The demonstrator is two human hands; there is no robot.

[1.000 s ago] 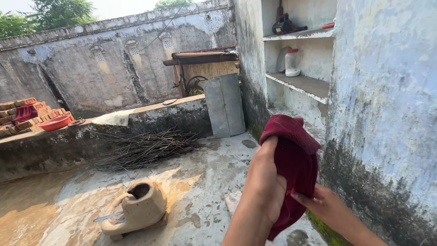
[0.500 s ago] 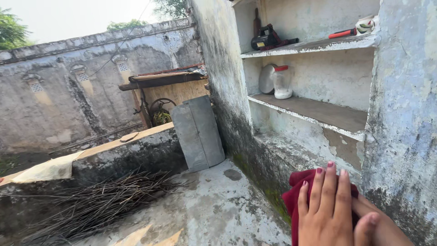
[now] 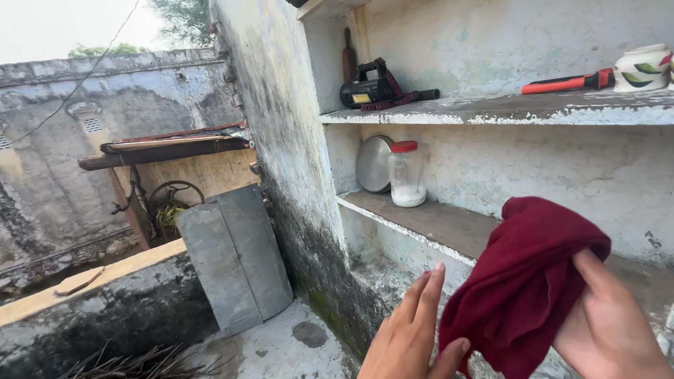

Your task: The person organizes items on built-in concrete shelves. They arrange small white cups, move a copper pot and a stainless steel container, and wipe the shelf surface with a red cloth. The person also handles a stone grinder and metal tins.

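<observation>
I see my right hand point(image 3: 607, 330) closed on a dark red cloth point(image 3: 523, 281), with the thumb pressed on its top; the cloth is bunched and hangs in the air in front of the lower shelf point(image 3: 428, 221), at the bottom right of the view. My left hand point(image 3: 411, 337) is open, the fingers straight and pointing up, and the thumb touches the lower edge of the cloth, but it does not grip it. On the lower shelf stands a clear jar point(image 3: 407, 174) with a red lid; inside it there is a white powder or grain that fills only the bottom part. Just behind the jar a round metal plate point(image 3: 372, 163) leans on the wall. On the upper shelf point(image 3: 491, 111) I see a black tool with red straps point(image 3: 375, 88), a tool with an orange handle point(image 3: 572, 82), and at the far right a white ceramic pot point(image 3: 642, 68) with green leaf marks; what is inside this pot I cannot tell. Down on the left a grey metal sheet point(image 3: 235, 256) leans against a low wall point(image 3: 91, 309).
</observation>
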